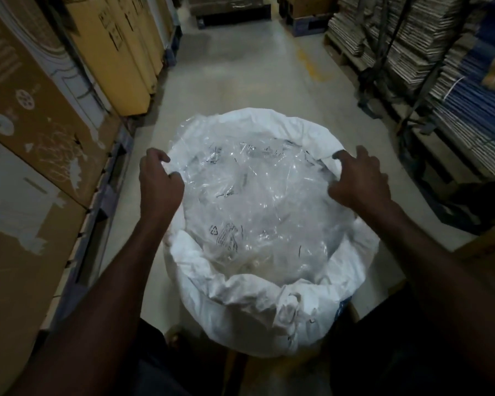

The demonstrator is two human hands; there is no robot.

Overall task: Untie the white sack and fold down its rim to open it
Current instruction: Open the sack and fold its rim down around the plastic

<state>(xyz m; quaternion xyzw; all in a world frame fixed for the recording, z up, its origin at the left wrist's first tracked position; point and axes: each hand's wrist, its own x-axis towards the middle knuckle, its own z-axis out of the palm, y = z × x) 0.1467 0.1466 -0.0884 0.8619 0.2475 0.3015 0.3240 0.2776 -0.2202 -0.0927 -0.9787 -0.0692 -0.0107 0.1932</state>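
Observation:
The white sack (249,318) stands on the floor right in front of me, its mouth wide open and its rim rolled outward in a crumpled band. Clear crinkled plastic (257,195) with black printed marks fills the inside. My left hand (159,182) pinches the sack's rim on its left side, fingers curled over the edge. My right hand (357,181) grips the rim on the right side, thumb tucked under the white fold. No tie or cord is visible on the sack.
Tall cardboard boxes (40,124) line the left side of the aisle. Stacks of flattened cartons on pallets (429,52) fill the right. A box corner (489,247) sits close at right. The grey concrete floor (240,75) runs ahead between them.

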